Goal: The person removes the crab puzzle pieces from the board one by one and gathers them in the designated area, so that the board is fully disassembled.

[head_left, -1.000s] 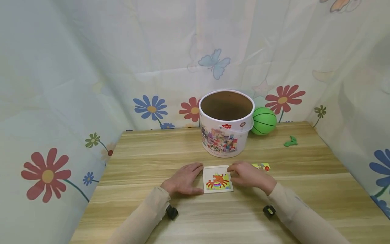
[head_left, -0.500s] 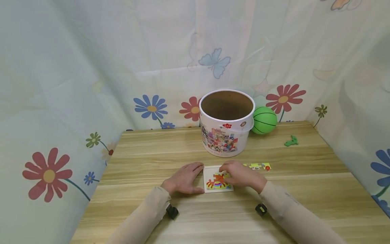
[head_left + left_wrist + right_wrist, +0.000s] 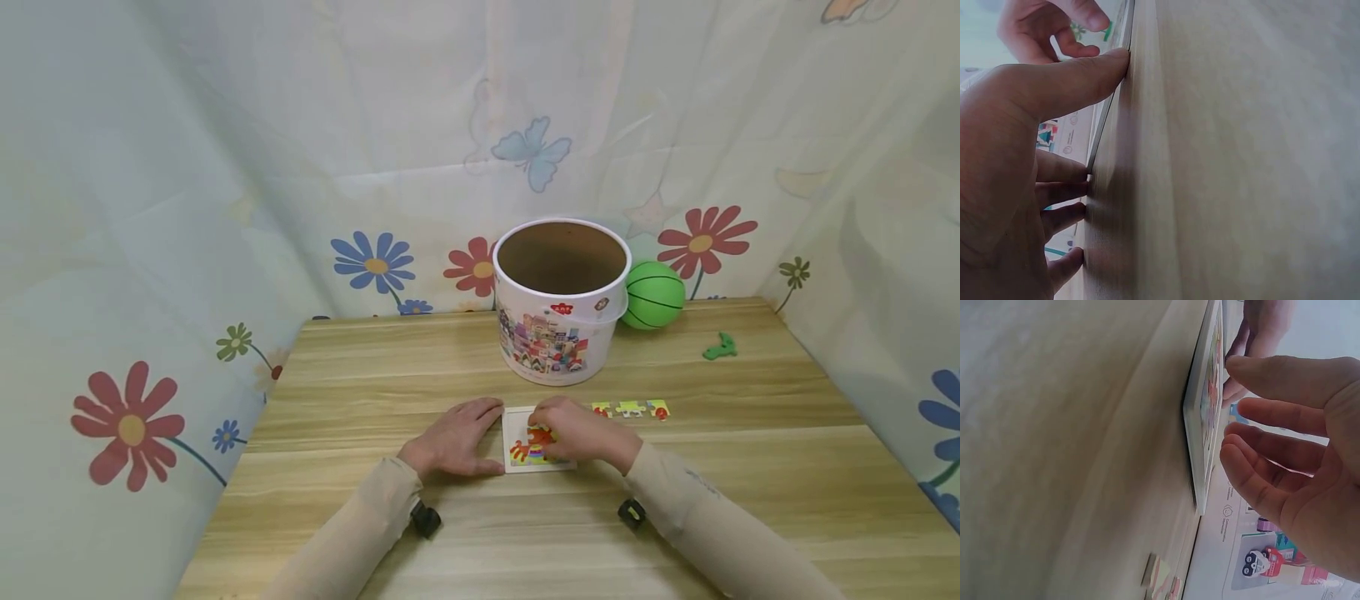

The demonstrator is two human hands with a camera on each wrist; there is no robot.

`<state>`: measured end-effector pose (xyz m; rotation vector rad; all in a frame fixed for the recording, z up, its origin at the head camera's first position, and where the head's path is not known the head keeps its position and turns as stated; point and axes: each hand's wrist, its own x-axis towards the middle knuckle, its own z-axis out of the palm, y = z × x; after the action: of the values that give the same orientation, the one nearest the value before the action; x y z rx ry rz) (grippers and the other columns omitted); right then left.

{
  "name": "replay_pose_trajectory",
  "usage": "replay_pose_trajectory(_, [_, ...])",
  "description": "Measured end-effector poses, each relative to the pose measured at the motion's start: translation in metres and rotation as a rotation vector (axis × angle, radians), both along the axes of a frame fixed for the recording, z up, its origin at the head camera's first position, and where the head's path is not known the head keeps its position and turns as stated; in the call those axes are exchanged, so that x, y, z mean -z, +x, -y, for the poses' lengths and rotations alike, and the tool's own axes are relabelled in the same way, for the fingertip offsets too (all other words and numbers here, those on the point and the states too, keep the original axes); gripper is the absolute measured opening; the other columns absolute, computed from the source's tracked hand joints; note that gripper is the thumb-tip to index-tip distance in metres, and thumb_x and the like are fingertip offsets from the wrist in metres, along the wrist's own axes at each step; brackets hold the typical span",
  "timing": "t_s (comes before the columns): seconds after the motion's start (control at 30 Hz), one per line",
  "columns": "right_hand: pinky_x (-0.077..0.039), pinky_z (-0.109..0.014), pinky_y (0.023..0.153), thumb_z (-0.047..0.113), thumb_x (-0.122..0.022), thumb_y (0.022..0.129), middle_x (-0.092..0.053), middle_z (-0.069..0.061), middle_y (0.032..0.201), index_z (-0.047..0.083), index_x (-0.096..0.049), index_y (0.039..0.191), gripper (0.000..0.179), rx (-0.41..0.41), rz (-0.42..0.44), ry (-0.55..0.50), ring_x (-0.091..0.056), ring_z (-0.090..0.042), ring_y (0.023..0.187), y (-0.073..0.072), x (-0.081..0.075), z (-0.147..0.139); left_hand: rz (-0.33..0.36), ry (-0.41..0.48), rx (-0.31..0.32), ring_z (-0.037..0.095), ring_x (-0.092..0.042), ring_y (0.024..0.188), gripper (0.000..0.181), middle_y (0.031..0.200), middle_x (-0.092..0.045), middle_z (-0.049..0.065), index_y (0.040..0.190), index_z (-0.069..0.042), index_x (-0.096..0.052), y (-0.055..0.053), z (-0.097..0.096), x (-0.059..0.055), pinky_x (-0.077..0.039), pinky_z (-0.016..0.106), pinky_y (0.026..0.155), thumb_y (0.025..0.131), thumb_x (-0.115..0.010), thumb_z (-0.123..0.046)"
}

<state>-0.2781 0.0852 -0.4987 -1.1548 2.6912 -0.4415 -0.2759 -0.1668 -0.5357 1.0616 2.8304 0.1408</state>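
Observation:
A square puzzle tray point(image 3: 538, 468) with a pale rim lies on the table, holding pieces point(image 3: 520, 452) of a red and yellow animal picture. My left hand point(image 3: 459, 442) rests along its left side, thumb at the near corner and forefinger at the far one. In the left wrist view the thumb point(image 3: 1079, 84) is nearly straight against the edge. My right hand point(image 3: 577, 431) is over the tray's right half and hides part of the picture. In the right wrist view its fingers point(image 3: 1260, 465) are loosely bent, apart from the thumb, and no piece shows between them.
Three loose puzzle pieces point(image 3: 631, 409) lie in a row right of the tray. Behind stands a white printed bucket point(image 3: 555, 333) with a green ball point(image 3: 655, 296) beside it. A small green toy point(image 3: 721, 347) lies at the back right. Patterned curtains surround the table.
My right hand has moved left from the tray's right edge to over the picture, uncovering the loose pieces at the right. My left hand keeps its place.

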Motion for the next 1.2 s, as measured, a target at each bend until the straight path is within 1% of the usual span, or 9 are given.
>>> replay_pose_trajectory(0.17, [-0.052, -0.039, 0.095, 0.019, -0.080, 0.078, -0.066, -0.007, 0.112, 0.006, -0.068, 0.115, 0.040, -0.010, 0.003, 0.020, -0.060, -0.022, 0.104, -0.0002, 0.0022, 0.0021, -0.006, 0.008, 0.012, 0.024, -0.029, 0.145, 0.098, 0.157, -0.031, 0.008, 0.152, -0.008, -0.032, 0.0001, -0.0006, 0.0002, -0.028, 0.043, 0.119, 0.081, -0.059, -0.071])
replay_pose_trajectory(0.47, [-0.052, -0.037, 0.093, 0.017, -0.077, 0.079, -0.064, -0.005, 0.111, 0.009, -0.068, 0.113, 0.036, -0.006, 0.009, 0.053, -0.059, -0.020, 0.103, -0.0005, 0.0057, 0.0043, -0.014, 0.014, 0.021, 0.026, -0.031, 0.144, 0.098, 0.157, -0.032, 0.009, 0.151, -0.007, -0.034, 0.0004, -0.0007, 0.0000, -0.029, 0.044, 0.118, 0.081, -0.059, -0.070])
replay_pose_trajectory(0.6, [-0.052, -0.036, 0.092, 0.017, -0.078, 0.079, -0.062, -0.003, 0.111, 0.010, -0.068, 0.115, 0.038, 0.009, 0.038, 0.065, -0.058, -0.017, 0.100, -0.0011, 0.0045, 0.0062, -0.007, 0.012, 0.013, 0.026, -0.030, 0.145, 0.098, 0.157, -0.031, 0.009, 0.151, -0.007, -0.033, -0.0002, -0.0009, 0.0005, -0.028, 0.044, 0.118, 0.081, -0.060, -0.070])
replay_pose_trajectory(0.77, [-0.052, -0.035, 0.090, 0.018, -0.080, 0.080, -0.056, -0.003, 0.112, 0.011, -0.065, 0.122, 0.045, 0.026, 0.069, 0.055, -0.054, -0.015, 0.096, 0.0003, -0.0001, 0.0084, 0.010, -0.001, -0.001, 0.024, -0.027, 0.146, 0.099, 0.158, -0.029, 0.007, 0.153, -0.009, -0.031, -0.0003, -0.0012, 0.0005, -0.026, 0.043, 0.120, 0.081, -0.059, -0.070])
replay_pose_trajectory(0.93, [-0.051, -0.034, 0.086, 0.018, -0.082, 0.079, -0.052, -0.003, 0.110, 0.012, -0.065, 0.121, 0.046, 0.035, 0.067, 0.039, -0.050, -0.015, 0.093, 0.0009, -0.0013, 0.0082, 0.014, -0.003, -0.003, 0.023, -0.027, 0.146, 0.099, 0.158, -0.029, 0.007, 0.153, -0.009, -0.030, -0.0003, -0.0010, 0.0000, -0.025, 0.042, 0.120, 0.081, -0.059, -0.070])
replay_pose_trajectory(1.2, [-0.051, -0.036, 0.091, 0.019, -0.082, 0.079, -0.051, 0.001, 0.110, 0.015, -0.063, 0.120, 0.046, 0.081, 0.098, 0.008, -0.051, -0.014, 0.095, -0.0018, 0.0039, 0.0057, 0.015, -0.011, -0.009, 0.023, -0.027, 0.146, 0.100, 0.159, -0.028, 0.007, 0.153, -0.009, -0.030, -0.0023, -0.0007, 0.0002, -0.024, 0.042, 0.120, 0.081, -0.059, -0.071])
